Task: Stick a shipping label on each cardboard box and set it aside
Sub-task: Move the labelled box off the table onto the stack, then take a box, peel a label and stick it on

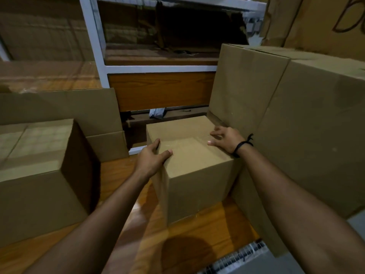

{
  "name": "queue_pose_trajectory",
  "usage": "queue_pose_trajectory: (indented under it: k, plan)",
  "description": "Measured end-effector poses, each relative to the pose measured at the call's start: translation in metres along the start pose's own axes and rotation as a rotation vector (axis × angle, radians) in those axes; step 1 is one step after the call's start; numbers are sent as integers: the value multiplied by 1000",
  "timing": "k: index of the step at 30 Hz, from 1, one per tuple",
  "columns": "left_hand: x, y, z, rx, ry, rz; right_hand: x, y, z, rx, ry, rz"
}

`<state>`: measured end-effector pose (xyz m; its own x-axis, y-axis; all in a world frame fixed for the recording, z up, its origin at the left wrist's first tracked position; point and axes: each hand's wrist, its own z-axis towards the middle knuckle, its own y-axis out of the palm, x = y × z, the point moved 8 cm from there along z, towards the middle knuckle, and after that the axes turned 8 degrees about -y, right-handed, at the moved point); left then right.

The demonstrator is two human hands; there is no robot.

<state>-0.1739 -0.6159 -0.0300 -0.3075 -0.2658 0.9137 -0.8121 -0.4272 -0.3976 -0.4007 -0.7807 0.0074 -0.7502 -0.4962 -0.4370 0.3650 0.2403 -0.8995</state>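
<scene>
I see the big box (296, 115) on my right and the left box (39, 175) on the floor (197, 234). The small box (197, 175) stands between them, just beside the big one. My left hand (153, 157) grips its left top edge, fingers (157, 142) clamped. My right hand (227, 140) rests on top, fingers apart.

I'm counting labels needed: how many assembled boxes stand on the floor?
3 clearly: the middle box, the left box, the big right box; others may hide behind them.
</scene>
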Motion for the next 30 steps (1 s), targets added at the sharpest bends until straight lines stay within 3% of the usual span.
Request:
queue_pose_trajectory:
  k: [6, 10, 15, 27, 30]
  plan:
    - [-9, 14, -30, 31, 20, -86, -10, -5, -23, 199, -27, -10]
    - [-17, 26, -36, 23, 30, -121, -18, 23, -47, 64, -95, -145]
    - [-10, 32, -20, 27, 28, -84, -19, 21, -33, 53, -102, -226]
    - [1, 29, -5, -146, 3, -88, -13, 19, -19, 88, -73, -195]
    - [-3, 8, -19, -139, 52, -69, -27, 16, -26, 162, -81, -219]
